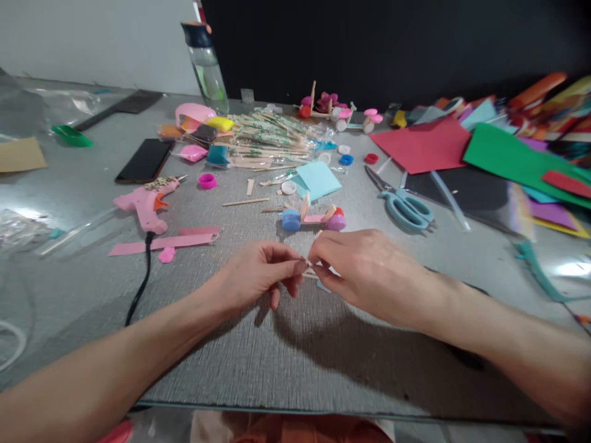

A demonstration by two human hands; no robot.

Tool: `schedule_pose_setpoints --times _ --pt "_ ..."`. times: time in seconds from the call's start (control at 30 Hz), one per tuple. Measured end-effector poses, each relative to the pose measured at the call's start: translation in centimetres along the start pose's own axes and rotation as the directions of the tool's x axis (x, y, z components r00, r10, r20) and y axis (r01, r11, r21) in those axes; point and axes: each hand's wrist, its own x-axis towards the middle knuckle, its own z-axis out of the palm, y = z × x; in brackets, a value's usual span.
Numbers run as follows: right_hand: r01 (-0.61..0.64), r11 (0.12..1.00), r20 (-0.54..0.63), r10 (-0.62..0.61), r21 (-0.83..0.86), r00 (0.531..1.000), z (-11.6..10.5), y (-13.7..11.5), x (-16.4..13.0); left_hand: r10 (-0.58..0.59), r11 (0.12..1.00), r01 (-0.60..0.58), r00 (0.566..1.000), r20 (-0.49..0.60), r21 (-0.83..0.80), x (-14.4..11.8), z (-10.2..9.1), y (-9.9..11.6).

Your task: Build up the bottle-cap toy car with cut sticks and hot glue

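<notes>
My left hand (265, 267) and my right hand (364, 264) meet over the middle of the table, thumbs and fingertips pinched together around a small pale piece (308, 264). The fingers cover most of it, so its kind is unclear. Below the right fingers, thin pale sticks (310, 275) and a bit of light blue partly show. Just beyond the hands stands a small toy vehicle (314, 219) with a pink deck, pale uprights and bottle-cap wheels, blue at the left and purple at the right. A light blue paper square (318, 179) lies behind it.
A pink glue gun (145, 206), its cord, pink strips (161, 245) and a phone (144, 161) lie left. Wrapped sticks (272, 138), a bottle (207, 74) and more toy vehicles (355, 119) are behind. Blue-handled scissors (409, 210) and coloured sheets (425, 144) lie right.
</notes>
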Motion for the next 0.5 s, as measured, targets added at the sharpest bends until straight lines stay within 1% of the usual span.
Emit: schedule_pose_setpoints --times 0.1,0.23,0.4,0.43,0.5 --pt "-0.032 0.995 -0.035 0.036 0.098 0.999 -0.02 -0.17 -0.1 -0.003 0.999 0.004 1.0 0.025 -0.042 -0.16 0.03 0.11" --pt "-0.092 0.955 -0.057 0.112 0.28 0.992 -0.07 -0.21 -0.28 -0.042 0.992 0.045 0.999 0.034 -0.119 -0.41 0.21 0.24" --pt "-0.1 0.92 -0.097 0.147 0.379 0.984 0.16 -0.14 -0.56 -0.081 0.98 0.091 0.995 0.061 -0.177 -0.43 0.2 0.15" --pt "-0.121 0.909 -0.109 0.178 0.398 0.978 0.26 -0.1 -0.59 -0.082 0.977 0.092 0.995 0.058 -0.19 -0.43 0.2 0.13" --pt "-0.205 0.86 -0.113 0.289 0.468 0.951 0.47 0.02 -0.61 -0.083 0.972 0.093 0.995 0.057 -0.215 -0.47 0.26 0.13"
